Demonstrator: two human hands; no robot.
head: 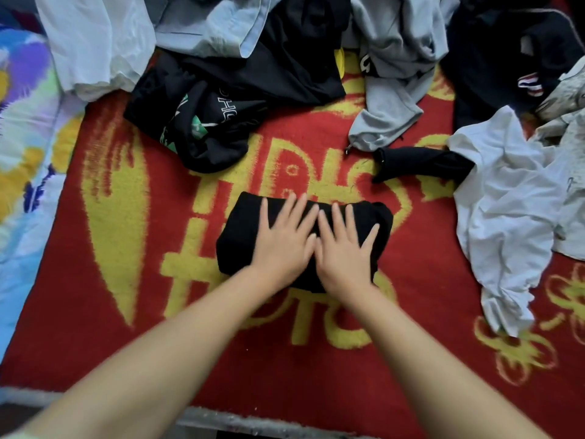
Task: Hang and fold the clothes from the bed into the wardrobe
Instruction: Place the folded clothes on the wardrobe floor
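Observation:
A black garment (240,229), folded into a compact rectangle, lies in the middle of the red and yellow blanket (126,312) on the bed. My left hand (285,242) presses flat on its centre with fingers spread. My right hand (343,248) lies flat beside it on the garment's right half, fingers straight. The two hands touch at the thumbs. The wardrobe is out of view.
Unfolded clothes crowd the far side: a black printed top (196,122), a white shirt (95,42), a light blue shirt (215,23), a grey hoodie (395,74), a dark jacket (506,52). A crumpled white shirt (506,210) lies right, a black sleeve (418,163) beside it. Floral bedding (25,137) is left.

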